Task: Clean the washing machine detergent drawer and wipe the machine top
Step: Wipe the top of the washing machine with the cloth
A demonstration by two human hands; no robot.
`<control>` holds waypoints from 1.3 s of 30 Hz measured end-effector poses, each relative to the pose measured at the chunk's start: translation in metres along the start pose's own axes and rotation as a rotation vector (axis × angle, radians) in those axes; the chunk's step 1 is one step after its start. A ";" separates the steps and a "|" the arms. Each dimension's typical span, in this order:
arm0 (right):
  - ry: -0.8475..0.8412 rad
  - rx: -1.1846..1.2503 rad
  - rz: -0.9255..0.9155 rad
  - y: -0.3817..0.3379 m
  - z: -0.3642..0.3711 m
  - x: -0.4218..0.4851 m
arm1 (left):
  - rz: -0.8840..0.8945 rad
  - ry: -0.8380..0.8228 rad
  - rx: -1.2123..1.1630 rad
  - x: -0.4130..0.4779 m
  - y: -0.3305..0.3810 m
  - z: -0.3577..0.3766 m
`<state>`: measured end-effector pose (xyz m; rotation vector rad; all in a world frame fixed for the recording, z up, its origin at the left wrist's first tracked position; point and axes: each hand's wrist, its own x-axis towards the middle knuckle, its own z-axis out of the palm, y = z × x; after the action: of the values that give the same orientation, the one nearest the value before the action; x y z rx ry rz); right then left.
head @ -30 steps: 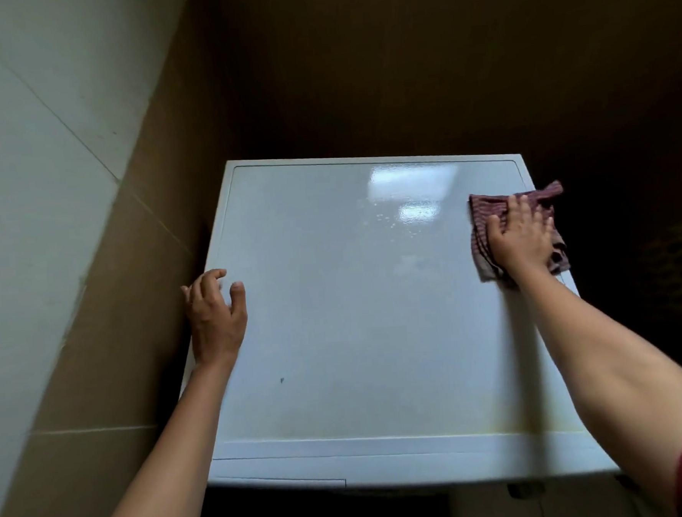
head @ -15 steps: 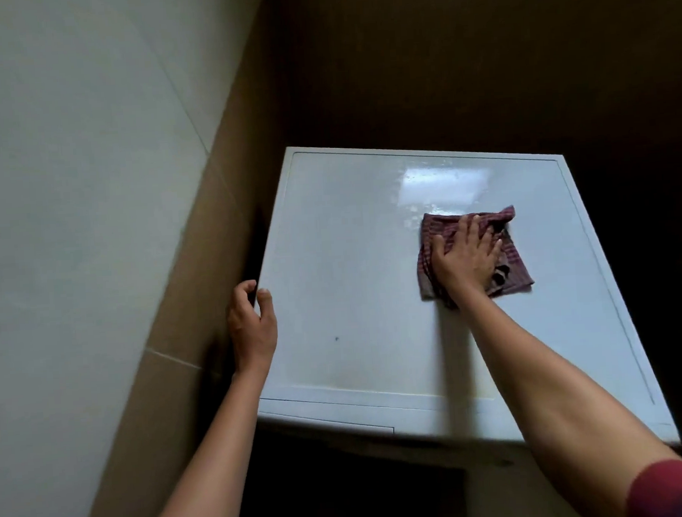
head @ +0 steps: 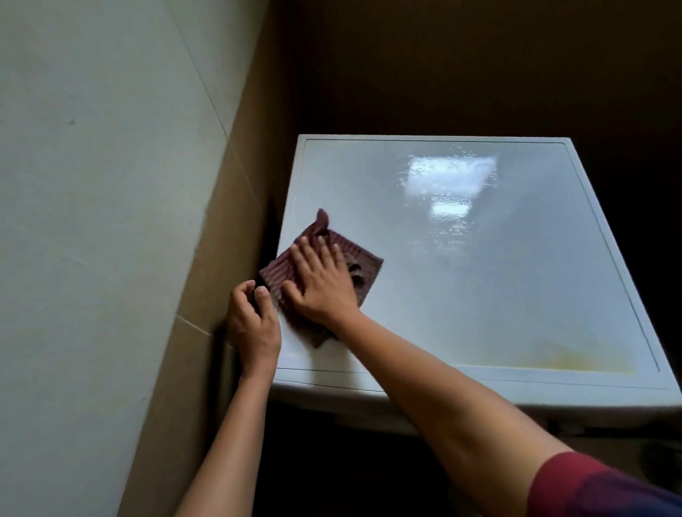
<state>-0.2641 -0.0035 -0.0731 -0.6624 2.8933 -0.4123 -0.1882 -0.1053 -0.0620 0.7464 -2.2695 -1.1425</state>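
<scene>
The white washing machine top [head: 492, 281] fills the right half of the view, with a bright wet reflection near its back. A dark red striped cloth [head: 365, 258] lies on the top's left side. My right hand [head: 321, 283] presses flat on the cloth with straight fingers. My left hand [head: 253, 323] grips the machine's left edge, its fingers curled over the rim beside the cloth. The detergent drawer is hidden below the front edge.
A pale tiled wall [head: 90, 233] with a brown lower band stands close on the left. A brown wall [head: 478, 50] rises behind the machine. A yellowish stain [head: 569, 360] marks the top near its front right. Dark space lies right of the machine.
My right hand has swept the cloth from the top's right side across to its left edge. My left hand has stayed on the left rim. The view has turned left.
</scene>
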 end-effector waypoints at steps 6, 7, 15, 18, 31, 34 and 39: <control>-0.080 -0.074 -0.181 -0.019 0.012 -0.060 | 0.012 -0.001 0.042 -0.004 0.007 -0.010; -0.086 -0.079 -0.209 -0.016 0.011 -0.069 | 0.033 -0.016 0.049 -0.005 0.009 -0.010; -0.039 -0.056 -0.150 0.046 -0.003 -0.132 | 0.198 -0.221 0.138 -0.038 0.030 0.019; -0.007 -0.044 -0.045 0.076 -0.011 -0.148 | 0.233 -0.266 0.164 -0.052 0.036 0.032; 0.060 -0.078 0.497 0.265 -0.056 -0.200 | 0.283 -0.447 0.197 -0.084 0.067 0.080; 0.089 -0.079 0.618 0.308 -0.067 -0.209 | 0.324 -0.454 0.221 -0.082 0.069 0.087; 0.127 -0.087 0.738 0.347 -0.077 -0.194 | 0.411 -0.449 0.268 -0.064 0.068 0.102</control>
<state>-0.2468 0.4003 -0.0874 0.4494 3.0048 -0.2261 -0.2228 0.0283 -0.0706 0.0906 -2.8135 -0.8802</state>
